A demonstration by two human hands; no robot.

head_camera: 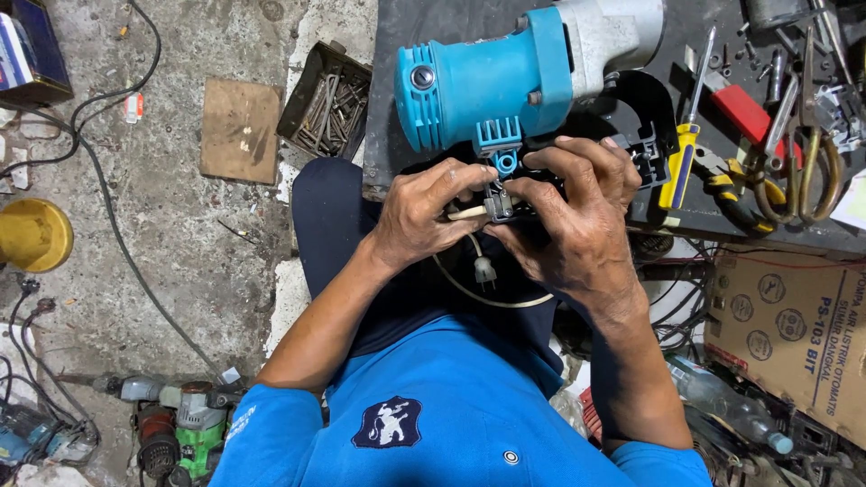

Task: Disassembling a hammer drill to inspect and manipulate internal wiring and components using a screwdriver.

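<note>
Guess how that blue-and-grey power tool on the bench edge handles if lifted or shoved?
The blue-and-grey power tool probably feels heavy for its size, given the bulky motor housing. Its rounded body may roll sideways. It lies near the dark bench edge, so a shove could tip it off; the cream cord would dangle limp.

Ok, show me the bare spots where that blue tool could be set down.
Bare bench top lies left of the blue power tool, up to the bench edge. The concrete floor is free between the wooden board and the tray of bolts. The right end is crowded with the screwdriver and pliers.
</note>
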